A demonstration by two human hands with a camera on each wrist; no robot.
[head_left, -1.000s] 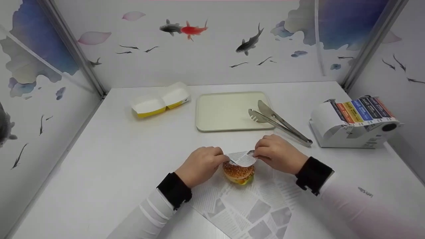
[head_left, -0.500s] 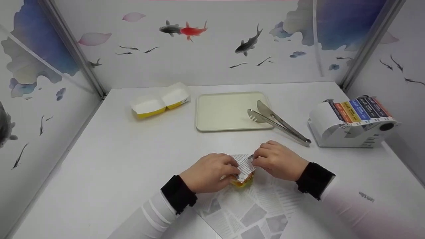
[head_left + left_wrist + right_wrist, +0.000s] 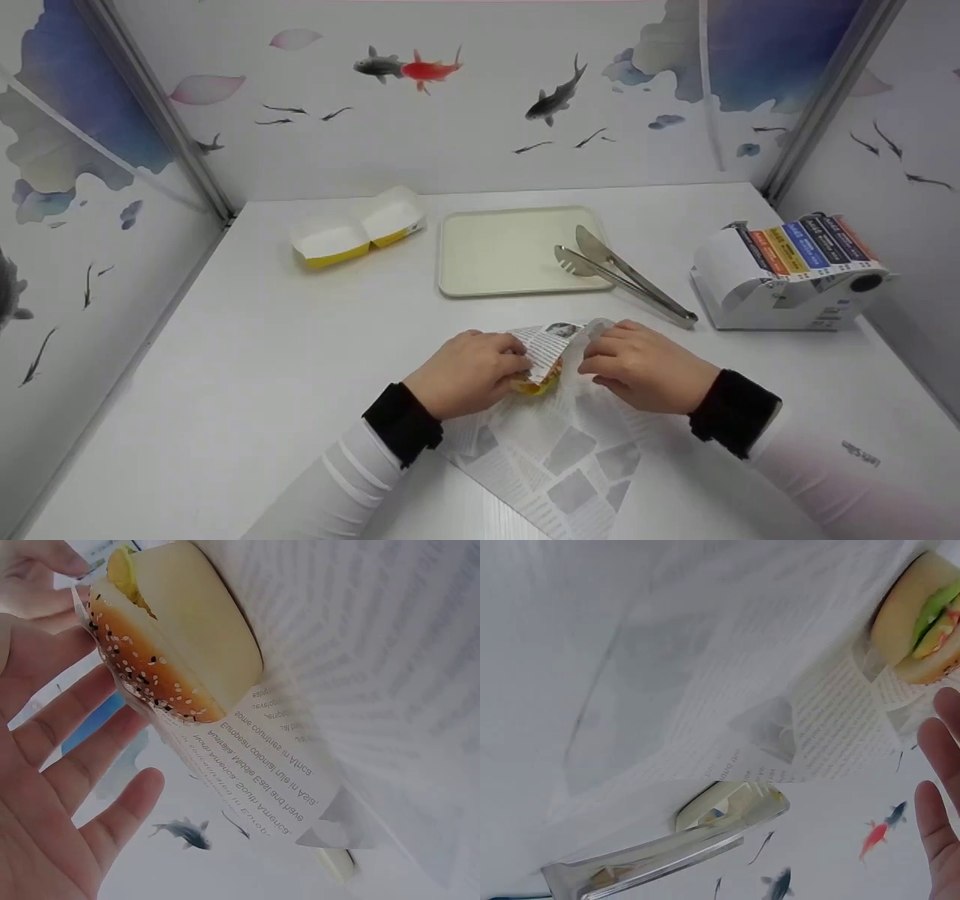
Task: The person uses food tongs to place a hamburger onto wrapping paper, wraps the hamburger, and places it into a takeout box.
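Observation:
A hamburger with a sesame bun point(image 3: 535, 387) sits on a sheet of newsprint-patterned wrapping paper point(image 3: 525, 435), whose far corner is folded over the top of the bun. My left hand point(image 3: 469, 373) lies along the burger's left side. In the left wrist view its extended fingers point(image 3: 97, 750) rest against the paper over the seeded bun point(image 3: 150, 667). To the burger's right, my right hand point(image 3: 646, 367) is beside the raised right part of the paper, fingers loosely bent. The right wrist view shows those fingers point(image 3: 934, 802) extended near the bun, holding nothing. The fold hides most of the bun top.
Behind the hands lies a pale tray point(image 3: 495, 255), with metal tongs point(image 3: 634, 281) leaning over its right edge. An unfolded yellow-and-white burger box point(image 3: 334, 244) stands at the back left. A white label dispenser point(image 3: 780, 289) with coloured rolls is at the right.
The paper's far corner has come down over the bun. My left hand has moved onto the fold from the paper's edge; my right hand has let go of the corner and shifted slightly right.

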